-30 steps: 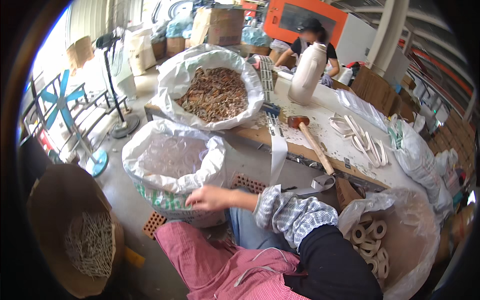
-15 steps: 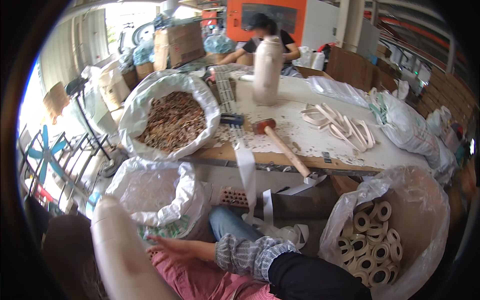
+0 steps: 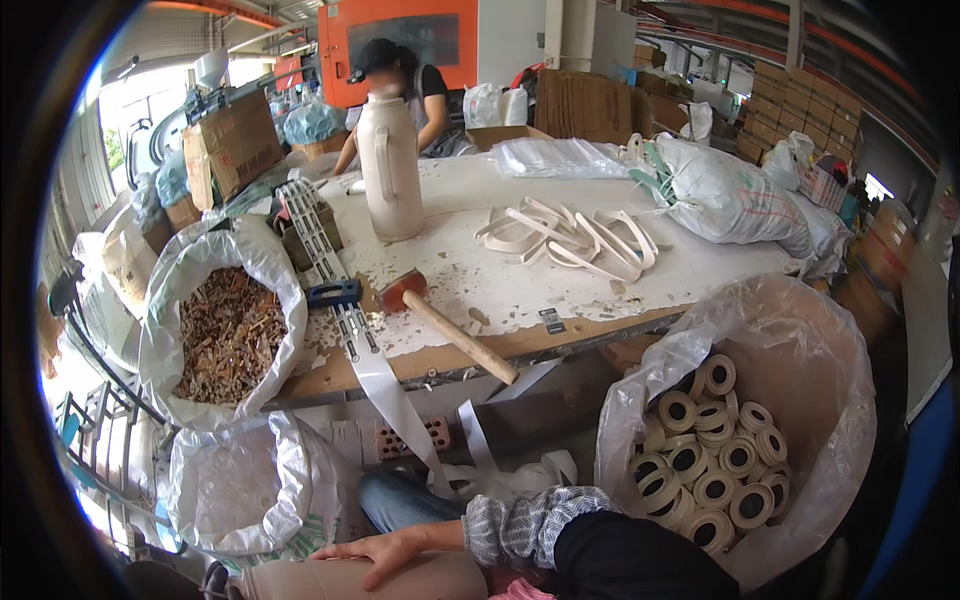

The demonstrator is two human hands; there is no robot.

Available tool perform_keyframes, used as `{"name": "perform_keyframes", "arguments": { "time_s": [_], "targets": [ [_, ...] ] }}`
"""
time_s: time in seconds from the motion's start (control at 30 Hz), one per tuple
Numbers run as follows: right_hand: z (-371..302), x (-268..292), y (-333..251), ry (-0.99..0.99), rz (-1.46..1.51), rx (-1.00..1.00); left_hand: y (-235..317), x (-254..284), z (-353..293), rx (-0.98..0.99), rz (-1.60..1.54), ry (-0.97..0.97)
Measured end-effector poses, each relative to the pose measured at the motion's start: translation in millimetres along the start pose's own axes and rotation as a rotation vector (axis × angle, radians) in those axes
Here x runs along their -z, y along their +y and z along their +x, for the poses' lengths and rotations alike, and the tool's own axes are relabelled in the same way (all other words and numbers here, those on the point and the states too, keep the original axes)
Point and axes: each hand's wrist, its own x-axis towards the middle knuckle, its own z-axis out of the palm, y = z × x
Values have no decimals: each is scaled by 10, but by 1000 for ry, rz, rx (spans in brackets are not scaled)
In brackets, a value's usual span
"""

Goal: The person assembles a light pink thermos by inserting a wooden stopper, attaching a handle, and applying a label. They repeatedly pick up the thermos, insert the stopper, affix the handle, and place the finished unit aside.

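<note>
My right hand (image 3: 390, 550) lies on a smooth beige flask body (image 3: 430, 580) at the lower edge, its fingers stretched out along the curved side and its thumb apart. The flask lies on its side, close to me. Its lower part is cut off by the picture edge. My left hand is not in view. On the white table (image 3: 460, 270) a beige thermos jug (image 3: 395, 170) with a side handle stands upright. Nearer to me lies a mallet (image 3: 450, 335) with a reddish head and a wooden handle. Beige plastic loops (image 3: 570, 240) are heaped to its right.
A bag of brown scraps (image 3: 230, 335) and a bag of clear plastic (image 3: 230, 480) stand at left. At right, a large plastic bag (image 3: 820, 400) holds several beige rings. White strips (image 3: 395, 400) hang off the table's near edge. A co-worker (image 3: 430, 100) sits beyond the table.
The flask has gone from tilted up at the left to lying across the lower edge. My right hand now rests on it. The view has turned to the right.
</note>
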Motion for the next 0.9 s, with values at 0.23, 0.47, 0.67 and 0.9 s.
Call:
{"name": "perform_keyframes", "arguments": {
  "time_s": [0.23, 0.47, 0.67, 0.9],
  "targets": [
    [-46, -263, -6, -95, 342, -176, -381, 374, -432, -107, 195, 175],
    [181, -334, 30, -257, 440, -298, 43, 790, -819, -399, 453, -210],
    [1084, 298, 0, 53, -328, -246, -66, 954, -747, -200, 516, -230],
    [2106, 1556, 1050, 597, -1271, -579, 227, 2031, -559, -266, 604, 372]
  ]
}}
